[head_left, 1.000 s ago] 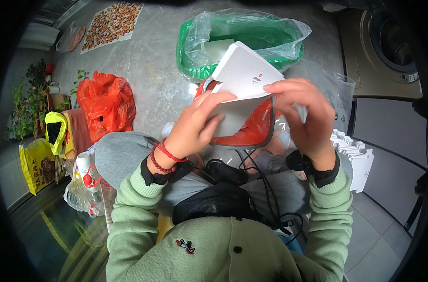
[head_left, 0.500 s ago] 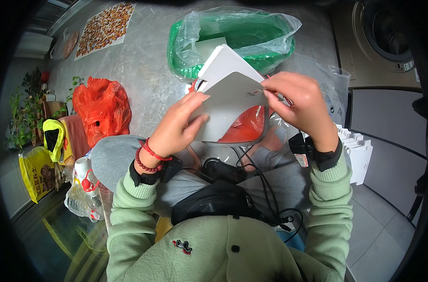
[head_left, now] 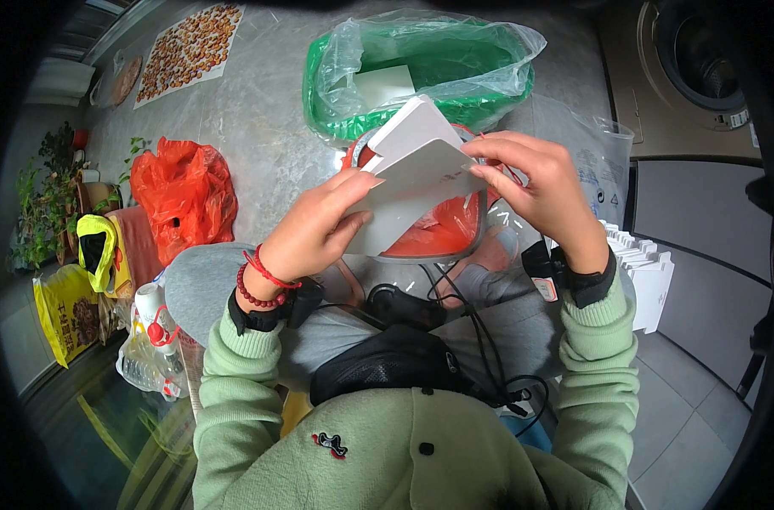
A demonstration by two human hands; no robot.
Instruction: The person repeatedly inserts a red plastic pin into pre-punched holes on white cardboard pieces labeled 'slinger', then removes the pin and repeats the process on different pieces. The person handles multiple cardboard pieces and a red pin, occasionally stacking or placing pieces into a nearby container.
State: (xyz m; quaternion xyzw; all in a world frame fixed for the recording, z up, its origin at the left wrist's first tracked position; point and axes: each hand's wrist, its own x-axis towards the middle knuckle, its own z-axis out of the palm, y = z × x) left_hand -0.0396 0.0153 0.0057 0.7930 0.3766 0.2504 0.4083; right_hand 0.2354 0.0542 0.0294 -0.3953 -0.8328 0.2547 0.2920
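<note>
Centrally, just above the middle of the frame, a pale card (head_left: 411, 187) is held slantwise between two hands, with more white leaves (head_left: 412, 126) showing behind its top edge; whether they are joined to it cannot be told. The left hand (head_left: 312, 223) grips its left edge, thumb on the near face, fingers bent close around the margin. The right hand (head_left: 535, 183) has its thumb and forefinger nearly together at the upper right corner, pinching it, the other fingers curled. Below the card, and partly hidden by it, is a grey-rimmed container with a red plastic liner (head_left: 450, 223). At top centre stands a green bin (head_left: 316, 106) lined with a clear bag (head_left: 513, 78), a flat pale piece (head_left: 385, 85) inside. A washing machine (head_left: 637, 76) fills the upper right, and slotted white pieces (head_left: 649, 297) stand at the right, lower down. Toward the left sit a crumpled red bag (head_left: 183, 191) and, farther out, a yellow bag (head_left: 64, 313). Brown round items (head_left: 189, 49) cover a sheet at upper left.
</note>
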